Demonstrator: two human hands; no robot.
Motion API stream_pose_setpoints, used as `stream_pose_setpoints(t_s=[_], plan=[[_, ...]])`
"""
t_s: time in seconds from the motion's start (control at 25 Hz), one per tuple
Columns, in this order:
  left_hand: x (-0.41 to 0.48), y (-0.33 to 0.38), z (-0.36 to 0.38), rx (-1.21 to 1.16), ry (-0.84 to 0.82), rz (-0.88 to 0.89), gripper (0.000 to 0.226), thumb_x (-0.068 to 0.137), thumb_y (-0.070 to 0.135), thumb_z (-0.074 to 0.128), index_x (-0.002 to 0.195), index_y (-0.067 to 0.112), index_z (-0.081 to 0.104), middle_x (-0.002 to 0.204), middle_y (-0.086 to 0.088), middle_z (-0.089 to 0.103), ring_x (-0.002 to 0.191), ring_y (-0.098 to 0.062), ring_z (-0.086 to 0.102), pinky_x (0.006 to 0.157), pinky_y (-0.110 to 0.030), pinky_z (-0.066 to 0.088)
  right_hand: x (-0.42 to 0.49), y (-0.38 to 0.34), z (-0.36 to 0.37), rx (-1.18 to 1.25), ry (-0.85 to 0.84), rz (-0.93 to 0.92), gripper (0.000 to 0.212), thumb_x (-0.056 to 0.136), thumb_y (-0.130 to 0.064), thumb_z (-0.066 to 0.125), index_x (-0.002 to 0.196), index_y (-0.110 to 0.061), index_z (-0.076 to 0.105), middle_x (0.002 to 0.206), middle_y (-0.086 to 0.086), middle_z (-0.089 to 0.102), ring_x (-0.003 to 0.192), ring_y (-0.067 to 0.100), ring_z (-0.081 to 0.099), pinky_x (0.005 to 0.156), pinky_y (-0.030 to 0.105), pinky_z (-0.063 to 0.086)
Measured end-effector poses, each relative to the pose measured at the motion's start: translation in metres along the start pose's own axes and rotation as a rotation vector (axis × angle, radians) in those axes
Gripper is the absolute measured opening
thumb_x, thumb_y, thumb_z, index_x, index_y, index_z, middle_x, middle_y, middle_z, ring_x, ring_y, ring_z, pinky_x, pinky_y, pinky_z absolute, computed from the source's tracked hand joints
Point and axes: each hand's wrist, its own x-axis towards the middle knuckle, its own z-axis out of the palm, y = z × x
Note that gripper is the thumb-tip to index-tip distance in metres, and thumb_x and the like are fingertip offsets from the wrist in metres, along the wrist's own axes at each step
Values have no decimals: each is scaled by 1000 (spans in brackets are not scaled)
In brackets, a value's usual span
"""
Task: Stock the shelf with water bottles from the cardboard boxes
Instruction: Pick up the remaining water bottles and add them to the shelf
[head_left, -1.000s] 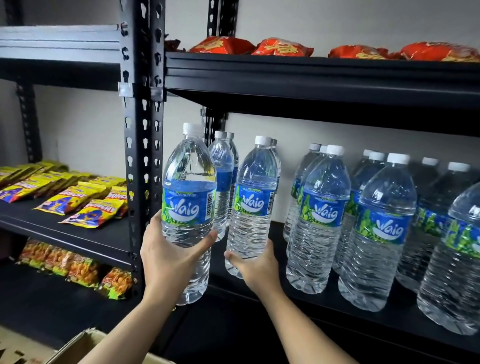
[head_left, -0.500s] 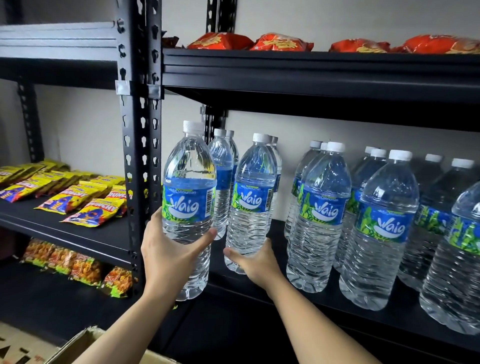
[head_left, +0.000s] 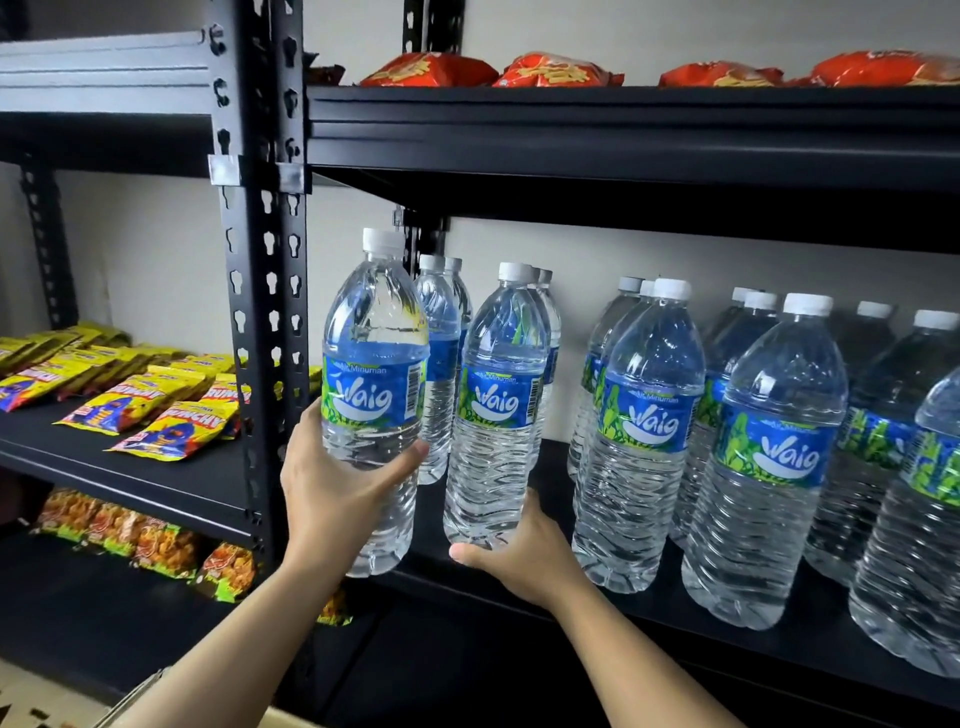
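My left hand grips a clear water bottle with a blue and green label, held upright just in front of the black shelf's left end, beside the upright post. My right hand holds the base of a second bottle, which stands at the front edge of the shelf. Several more bottles of the same kind stand in rows to the right and behind. A corner of a cardboard box shows at the bottom left.
The black slotted post stands just left of the held bottle. Yellow snack packets lie on the left shelf, with orange packets below. Red snack bags sit on the shelf above the bottles.
Both bottles have hardly moved. My right hand has slid a little lower round the base of its bottle, and the view has shifted slightly.
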Motion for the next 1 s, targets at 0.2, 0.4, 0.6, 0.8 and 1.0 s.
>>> stream_pose_setpoints(t_s=[0.2, 0.4, 0.6, 0.8, 1.0], plan=[[34, -5, 24, 26, -46, -13, 97, 48, 65, 87, 127, 23, 51, 121, -1, 63, 116, -22, 58, 103, -47, 47, 6, 4, 2, -5, -8, 31, 118, 45, -76, 76, 143, -28, 31, 141, -9, 53, 128, 14, 52, 108, 34, 43], [46, -23, 36, 89, -107, -53, 85, 58, 57, 86, 124, 16, 51, 123, -9, 61, 120, -28, 53, 102, -46, 43, 5, 7, 0, -10, 16, 30, 105, 50, -71, 80, 136, -30, 36, 132, -9, 59, 122, 14, 56, 100, 27, 45], [50, -31, 29, 105, -250, -88, 84, 60, 53, 87, 125, 22, 45, 113, 0, 62, 106, -21, 59, 89, -38, 51, 5, 5, -7, 10, -60, 63, 118, 56, -77, 75, 147, -22, 25, 147, -5, 46, 133, 17, 46, 110, 31, 38], [39, -63, 10, 70, -577, -298, 97, 48, 63, 89, 123, 20, 45, 115, 3, 67, 103, -13, 67, 94, -38, 54, 2, 4, -15, 102, -120, 76, 119, 62, -77, 72, 154, -30, 12, 155, -12, 35, 139, 14, 39, 114, 31, 30], [37, -71, 9, 41, -653, -331, 82, 62, 40, 89, 128, 21, 45, 115, 6, 65, 106, -14, 61, 94, -33, 45, 1, 4, -11, 126, -80, 79, 124, 57, -79, 71, 155, -31, 11, 156, -12, 32, 140, 13, 37, 116, 35, 31]])
